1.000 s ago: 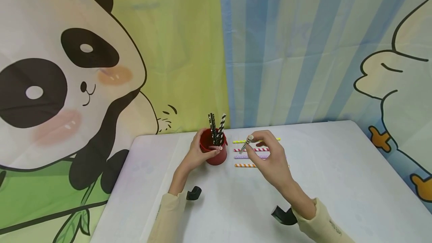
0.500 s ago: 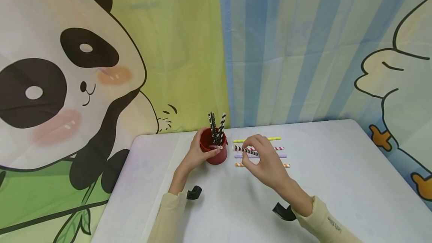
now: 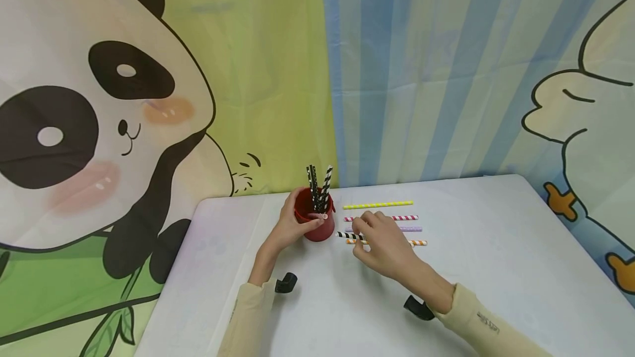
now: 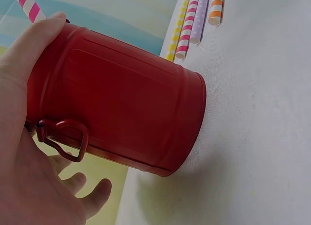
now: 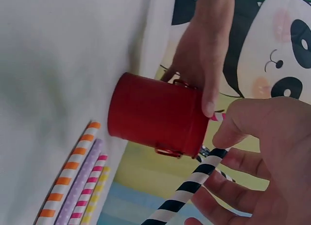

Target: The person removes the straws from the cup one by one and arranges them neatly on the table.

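In the head view my left hand (image 3: 290,227) holds a small red bucket (image 3: 324,231), thumb at the rim. Black patterned straws (image 3: 312,180) and a black-and-white striped one stand in it, and the end of a pink-striped straw (image 3: 319,216) shows near my thumb. My right hand (image 3: 389,249) pinches another black-and-white striped paper straw (image 5: 187,188) between thumb and fingers. In the head view that straw lies almost level, its free end close to the bucket and over the row of straws on the table.
Right of the bucket, a yellow straw (image 3: 377,205), a pink-striped straw (image 3: 405,217), a lilac straw (image 3: 413,229) and an orange-striped straw (image 3: 419,243) lie side by side on the white table (image 3: 486,269). Behind hangs a printed curtain (image 3: 278,70).
My right hand has turned the black-and-white straw from steeply tilted to nearly level and lowered it toward the front of the row. The left hand and bucket have stayed put.
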`<state>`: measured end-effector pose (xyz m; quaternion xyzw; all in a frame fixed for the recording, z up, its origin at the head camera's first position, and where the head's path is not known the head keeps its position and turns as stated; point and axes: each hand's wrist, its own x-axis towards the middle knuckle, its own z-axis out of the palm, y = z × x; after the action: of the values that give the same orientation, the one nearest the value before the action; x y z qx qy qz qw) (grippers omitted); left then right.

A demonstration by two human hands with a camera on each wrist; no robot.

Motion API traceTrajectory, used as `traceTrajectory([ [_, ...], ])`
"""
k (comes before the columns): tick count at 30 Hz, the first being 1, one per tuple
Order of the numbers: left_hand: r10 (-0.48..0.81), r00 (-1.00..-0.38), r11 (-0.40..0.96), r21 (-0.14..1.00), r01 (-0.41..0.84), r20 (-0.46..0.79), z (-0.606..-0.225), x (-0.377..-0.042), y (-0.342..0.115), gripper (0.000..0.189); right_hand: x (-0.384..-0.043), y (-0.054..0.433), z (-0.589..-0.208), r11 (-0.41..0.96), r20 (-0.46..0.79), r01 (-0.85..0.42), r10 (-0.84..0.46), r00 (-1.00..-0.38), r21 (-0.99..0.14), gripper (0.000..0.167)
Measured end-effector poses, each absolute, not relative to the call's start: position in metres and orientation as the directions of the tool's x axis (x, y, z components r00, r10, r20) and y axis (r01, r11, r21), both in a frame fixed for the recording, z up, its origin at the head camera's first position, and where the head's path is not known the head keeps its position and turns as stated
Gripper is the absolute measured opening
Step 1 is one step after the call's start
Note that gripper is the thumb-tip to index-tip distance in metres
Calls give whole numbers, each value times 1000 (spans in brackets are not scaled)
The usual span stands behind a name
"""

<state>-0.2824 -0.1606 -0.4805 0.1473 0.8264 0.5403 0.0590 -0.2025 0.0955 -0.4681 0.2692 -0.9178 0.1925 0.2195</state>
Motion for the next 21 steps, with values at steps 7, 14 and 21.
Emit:
traceTrajectory([
  [7, 277, -956, 374, 905, 202, 99, -518, -303, -165, 94, -202, 98, -483, 816, 449, -554, -438, -779, -166, 19],
  [14, 274, -955, 371, 904, 214, 113, -518, -303, -165, 91, -201, 100, -504, 834, 458, -545, -454, -765, -84, 20],
  [21, 289, -953, 363, 911, 194, 88, -515, -303, -164, 95, -205, 100, -520, 857, 458, -515, -449, -767, -23, 23],
])
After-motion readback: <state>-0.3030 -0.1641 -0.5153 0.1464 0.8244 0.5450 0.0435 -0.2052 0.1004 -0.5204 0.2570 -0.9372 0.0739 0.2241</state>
